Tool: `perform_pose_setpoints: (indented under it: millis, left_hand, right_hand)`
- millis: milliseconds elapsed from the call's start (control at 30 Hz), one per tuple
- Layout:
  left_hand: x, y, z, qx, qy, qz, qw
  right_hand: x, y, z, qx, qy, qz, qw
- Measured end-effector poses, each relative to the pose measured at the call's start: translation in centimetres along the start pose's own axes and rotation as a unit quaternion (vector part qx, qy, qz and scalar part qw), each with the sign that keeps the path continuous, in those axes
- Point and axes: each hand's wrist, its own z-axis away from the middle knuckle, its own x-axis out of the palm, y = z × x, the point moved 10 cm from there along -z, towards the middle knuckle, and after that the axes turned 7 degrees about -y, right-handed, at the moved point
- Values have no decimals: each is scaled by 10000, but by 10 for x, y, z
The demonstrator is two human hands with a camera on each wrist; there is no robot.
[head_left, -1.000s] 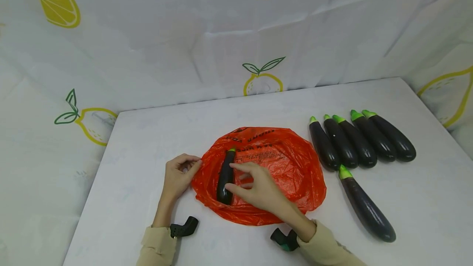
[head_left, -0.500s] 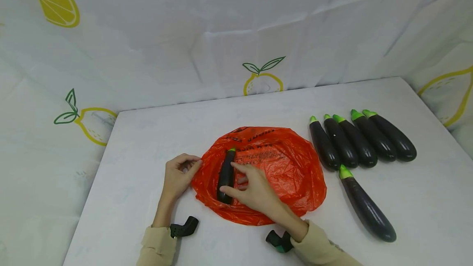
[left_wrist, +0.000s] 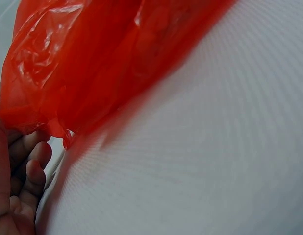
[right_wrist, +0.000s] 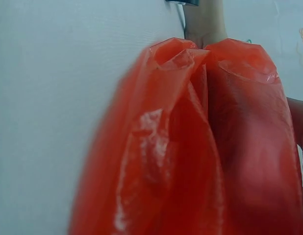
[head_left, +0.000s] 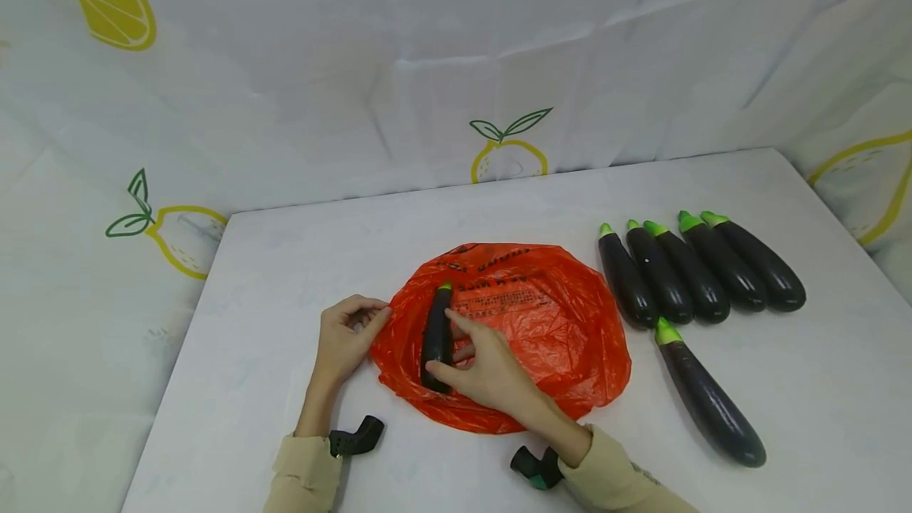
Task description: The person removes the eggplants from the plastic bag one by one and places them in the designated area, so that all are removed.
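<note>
A red plastic bag [head_left: 556, 362] with black print lies spread with its mouth up in the head view. Inside it, near the left wall, is a dark eggplant [head_left: 437, 331] with a green stem end. My left hand [head_left: 347, 341] pinches the bag's left rim between thumb and fingers; in the left wrist view its curled fingers [left_wrist: 36, 156] show below the red plastic [left_wrist: 92, 63]. My right hand [head_left: 492, 366] reaches over the near rim and holds the eggplant, thumb across its lower part and index finger at its side. Red film [right_wrist: 166, 147] fills most of the right wrist view.
Right of the bag, several eggplants [head_left: 687, 275] lie in a row on the white table [head_left: 299, 252]. One more eggplant [head_left: 712, 402] lies in front of them, stem end close to the row. A lemon-print cloth [head_left: 321, 85] hangs behind the table.
My right hand has moved a little left and closed in on the eggplant in the bag, which has turned slightly. My left hand keeps its place on the rim.
</note>
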Motion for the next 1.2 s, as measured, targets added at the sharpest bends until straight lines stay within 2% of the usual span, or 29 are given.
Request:
perform_pose_setpoints:
  millis: [267,533,900,1200]
  left_hand:
    - [1,-1,-1,-128,49,-101,9999]
    - [0,-1,0,-93,42,-13,9999]
    - [0,-2,0,-30,70,86,9999]
    - [0,-5,0,-248,148,72,9996]
  right_hand:
    - [-2,4,1,127,7,-327,9994]
    - [-8,9,4,406,21,-607,9973]
    - [-16,11,15,751,-228,-1015,9917]
    - [-22,10,20,700,-379,-1096,9908]
